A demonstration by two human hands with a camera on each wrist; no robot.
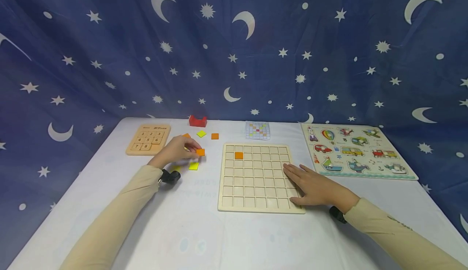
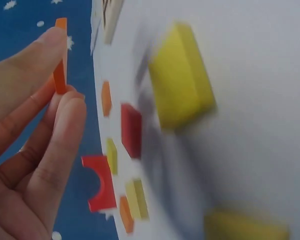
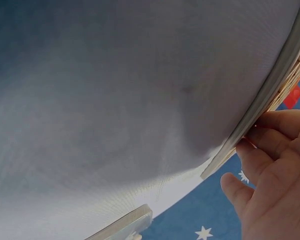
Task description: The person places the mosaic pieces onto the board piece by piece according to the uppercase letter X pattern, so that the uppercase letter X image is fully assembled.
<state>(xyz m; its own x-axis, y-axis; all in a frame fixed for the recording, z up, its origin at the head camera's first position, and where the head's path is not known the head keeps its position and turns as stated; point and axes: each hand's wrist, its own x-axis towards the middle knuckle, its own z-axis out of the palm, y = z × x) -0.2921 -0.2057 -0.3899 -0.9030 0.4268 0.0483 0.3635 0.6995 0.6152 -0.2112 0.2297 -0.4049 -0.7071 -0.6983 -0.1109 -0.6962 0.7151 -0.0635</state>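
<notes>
My left hand [image 1: 181, 148] pinches an orange square tile [image 1: 200, 152] between thumb and fingers, left of the wooden grid board [image 1: 226, 207]. In the left wrist view the same tile [image 2: 61, 55] is seen edge-on at the fingertips, raised off the table. Another orange tile [image 1: 239, 155] lies in a cell in the board's upper left part. My right hand [image 1: 314, 186] rests with spread, straight fingers on the board's right edge. Around the left hand lie loose tiles: a yellow one [image 1: 193, 166], a second yellow one [image 1: 201, 133], an orange one [image 1: 215, 136] and a red one [image 2: 131, 131].
Behind the board lies a printed pattern card [image 1: 257, 130]. A red notched block [image 1: 198, 121] stands at the table's back edge. At the left is a wooden number puzzle [image 1: 148, 140]; at the right, a picture puzzle board [image 1: 360, 152]. A starry blue curtain [image 1: 234, 50] hangs behind.
</notes>
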